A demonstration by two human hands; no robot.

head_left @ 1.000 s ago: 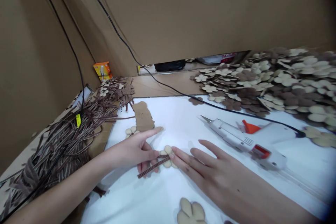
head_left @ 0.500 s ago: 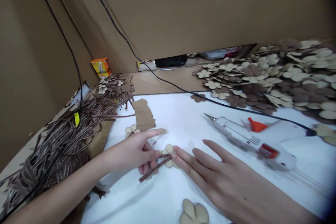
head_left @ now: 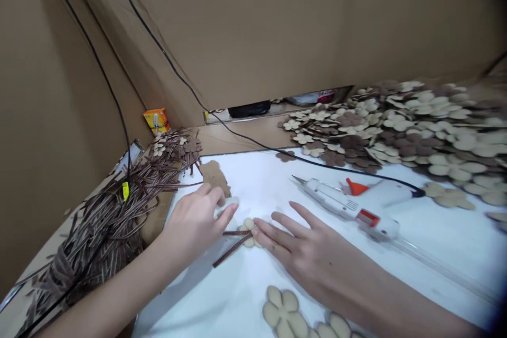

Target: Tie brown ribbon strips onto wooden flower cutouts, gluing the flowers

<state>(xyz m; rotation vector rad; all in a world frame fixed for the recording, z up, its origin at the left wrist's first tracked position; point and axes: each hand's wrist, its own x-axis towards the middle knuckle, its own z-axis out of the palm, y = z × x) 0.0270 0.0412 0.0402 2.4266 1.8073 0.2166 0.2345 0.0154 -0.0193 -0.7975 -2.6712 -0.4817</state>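
Observation:
My right hand (head_left: 312, 253) lies low over the white work surface, fingers stretched out and spread. Its index and middle fingertips press on a small beige flower cutout (head_left: 249, 224), where a checked brown ribbon (head_left: 232, 251) forms a V with its two strands pointing left. My left hand (head_left: 198, 211) is up and left of that flower, by a torn brown cardboard scrap (head_left: 214, 173). Its fingers are bent and the thumb stands apart; a pale blur shows between thumb and index finger, too unclear to name.
A white hot glue gun (head_left: 352, 203) lies at right, its nozzle toward the middle. Behind it is a pile of felt flowers (head_left: 415, 127). Ribbon strips (head_left: 106, 227) heap up at left. Larger beige flowers (head_left: 285, 311) lie in front. A black cable (head_left: 253, 141) crosses the back.
My left hand has let go of the ribbon and moved up and left to the cardboard scrap. My right fingertips stay on the small flower. The view has shifted slightly.

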